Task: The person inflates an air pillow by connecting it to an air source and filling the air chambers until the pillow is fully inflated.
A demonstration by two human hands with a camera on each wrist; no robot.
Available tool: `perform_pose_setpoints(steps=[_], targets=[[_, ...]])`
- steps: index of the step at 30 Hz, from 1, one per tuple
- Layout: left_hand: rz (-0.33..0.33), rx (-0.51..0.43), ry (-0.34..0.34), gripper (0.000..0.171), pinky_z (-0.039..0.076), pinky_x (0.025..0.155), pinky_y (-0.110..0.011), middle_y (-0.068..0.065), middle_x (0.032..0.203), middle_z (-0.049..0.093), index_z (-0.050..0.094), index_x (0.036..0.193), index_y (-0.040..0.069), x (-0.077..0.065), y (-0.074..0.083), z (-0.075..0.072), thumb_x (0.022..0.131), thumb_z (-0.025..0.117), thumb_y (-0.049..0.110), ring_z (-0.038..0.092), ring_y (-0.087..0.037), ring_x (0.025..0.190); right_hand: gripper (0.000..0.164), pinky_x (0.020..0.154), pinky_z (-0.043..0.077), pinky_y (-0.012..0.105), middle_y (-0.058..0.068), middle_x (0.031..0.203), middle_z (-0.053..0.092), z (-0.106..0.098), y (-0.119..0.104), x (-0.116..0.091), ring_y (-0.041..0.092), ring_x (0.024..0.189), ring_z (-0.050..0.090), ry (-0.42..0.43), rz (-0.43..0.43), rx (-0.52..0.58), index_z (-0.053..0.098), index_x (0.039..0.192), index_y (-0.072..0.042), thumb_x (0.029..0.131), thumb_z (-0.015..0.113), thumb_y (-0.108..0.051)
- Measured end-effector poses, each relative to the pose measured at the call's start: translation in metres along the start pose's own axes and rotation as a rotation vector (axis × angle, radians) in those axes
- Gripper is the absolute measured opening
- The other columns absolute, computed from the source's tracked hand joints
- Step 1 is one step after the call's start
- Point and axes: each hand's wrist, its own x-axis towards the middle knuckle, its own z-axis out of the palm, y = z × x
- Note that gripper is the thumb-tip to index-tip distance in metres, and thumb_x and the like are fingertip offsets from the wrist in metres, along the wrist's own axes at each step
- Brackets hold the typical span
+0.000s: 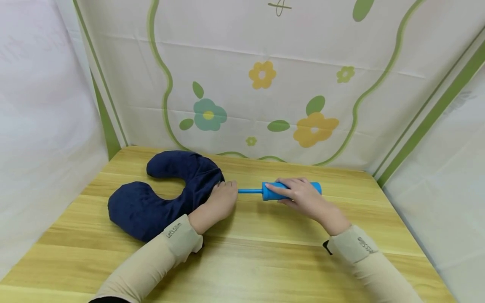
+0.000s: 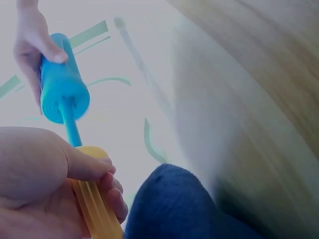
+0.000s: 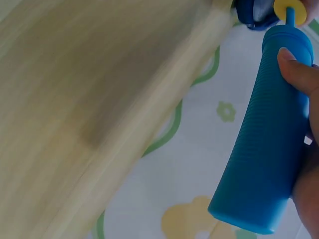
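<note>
The blue-and-yellow pump (image 1: 267, 195) lies crosswise above the tabletop (image 1: 265, 269), its blue rod (image 1: 250, 191) showing between the hands. The right hand (image 1: 303, 197) grips the blue handle (image 3: 259, 139); the left hand (image 1: 221, 200) holds the yellow barrel (image 2: 94, 204). Beside the left hand, a navy U-shaped pillow (image 1: 140, 210) rests on the tabletop. Behind stands a white flowered cloth (image 1: 227, 54).

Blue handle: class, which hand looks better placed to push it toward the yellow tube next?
Probably the right hand: it grips the blue handle, whereas the left hand holds the yellow tube.
</note>
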Motion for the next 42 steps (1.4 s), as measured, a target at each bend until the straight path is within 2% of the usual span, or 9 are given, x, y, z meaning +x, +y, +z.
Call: perform_pose_setpoints(steps=[5, 9, 15, 18, 22, 25, 30, 36, 42], targets=[[-0.025, 0.019, -0.003, 0.005, 0.047, 0.084, -0.042, -0.009, 0.093, 0.058, 0.055, 0.102, 0.002, 0.000, 0.004, -0.002, 0.103, 0.059, 0.001, 0.053, -0.026, 0.084, 0.063, 0.091, 0.050, 0.057, 0.019, 0.130, 0.066, 0.009, -0.021, 0.023, 0.039, 0.114, 0.065, -0.023, 0.041, 0.033, 0.063, 0.143, -0.016, 0.084, 0.086, -0.016], [-0.011, 0.039, -0.007, 0.010, 0.048, 0.088, -0.044, -0.010, 0.101, 0.061, 0.056, 0.108, 0.002, 0.000, 0.007, -0.004, 0.102, 0.063, 0.003, 0.057, -0.027, 0.090, 0.061, 0.091, 0.049, 0.057, 0.020, 0.132, 0.064, 0.016, -0.032, 0.037, 0.039, 0.116, 0.064, -0.051, 0.053, 0.054, 0.061, 0.145, -0.017, 0.088, 0.083, -0.016], [0.019, 0.023, -0.029, 0.012, 0.047, 0.087, -0.044, -0.011, 0.109, 0.063, 0.056, 0.115, 0.003, 0.000, 0.004, -0.003, 0.104, 0.059, 0.005, 0.057, -0.028, 0.092, 0.059, 0.092, 0.049, 0.058, 0.020, 0.135, 0.063, 0.018, -0.033, 0.042, 0.037, 0.122, 0.062, -0.106, 0.076, 0.119, 0.059, 0.147, -0.018, 0.091, 0.080, -0.016], [0.035, 0.006, -0.039, 0.009, 0.045, 0.084, -0.043, -0.009, 0.105, 0.063, 0.056, 0.114, 0.004, 0.000, 0.001, -0.002, 0.105, 0.056, 0.004, 0.055, -0.027, 0.088, 0.059, 0.092, 0.049, 0.057, 0.018, 0.137, 0.062, 0.017, -0.028, 0.038, 0.036, 0.123, 0.061, -0.135, 0.079, 0.146, 0.057, 0.149, -0.019, 0.093, 0.078, -0.019], [0.049, -0.019, -0.024, 0.003, 0.043, 0.078, -0.040, -0.005, 0.093, 0.059, 0.055, 0.105, 0.007, 0.001, -0.003, -0.001, 0.105, 0.056, 0.004, 0.051, -0.025, 0.079, 0.061, 0.092, 0.049, 0.056, 0.014, 0.135, 0.064, 0.013, -0.015, 0.029, 0.035, 0.119, 0.063, -0.130, 0.069, 0.145, 0.057, 0.148, -0.019, 0.092, 0.079, -0.019], [0.054, -0.046, -0.016, 0.008, 0.042, 0.075, -0.039, -0.004, 0.088, 0.056, 0.053, 0.099, 0.008, 0.002, -0.006, 0.000, 0.106, 0.055, 0.003, 0.047, -0.024, 0.076, 0.062, 0.093, 0.049, 0.058, 0.014, 0.134, 0.065, 0.008, -0.004, 0.018, 0.035, 0.118, 0.064, -0.111, 0.061, 0.140, 0.059, 0.147, -0.017, 0.089, 0.082, -0.016], [0.053, -0.094, -0.024, 0.012, 0.040, 0.075, -0.040, -0.004, 0.087, 0.055, 0.051, 0.096, 0.008, 0.000, -0.011, -0.002, 0.107, 0.051, 0.002, 0.044, -0.025, 0.074, 0.064, 0.095, 0.049, 0.059, 0.015, 0.134, 0.065, 0.003, 0.016, -0.003, 0.036, 0.119, 0.063, -0.096, 0.058, 0.147, 0.059, 0.146, -0.015, 0.087, 0.084, -0.016], [0.055, -0.117, -0.047, 0.012, 0.040, 0.075, -0.041, -0.005, 0.088, 0.055, 0.051, 0.097, 0.008, -0.001, -0.016, -0.006, 0.108, 0.049, 0.002, 0.044, -0.026, 0.074, 0.065, 0.090, 0.052, 0.057, 0.015, 0.131, 0.066, -0.003, 0.037, -0.024, 0.037, 0.113, 0.066, -0.051, 0.038, 0.157, 0.063, 0.142, -0.011, 0.082, 0.088, -0.011], [0.046, -0.118, -0.043, 0.012, 0.042, 0.077, -0.042, -0.006, 0.090, 0.056, 0.052, 0.097, 0.007, 0.000, -0.016, -0.006, 0.107, 0.050, 0.001, 0.047, -0.026, 0.076, 0.067, 0.087, 0.054, 0.055, 0.017, 0.127, 0.067, -0.011, 0.048, -0.038, 0.038, 0.109, 0.067, -0.021, 0.050, 0.142, 0.064, 0.140, -0.010, 0.078, 0.088, -0.006]])
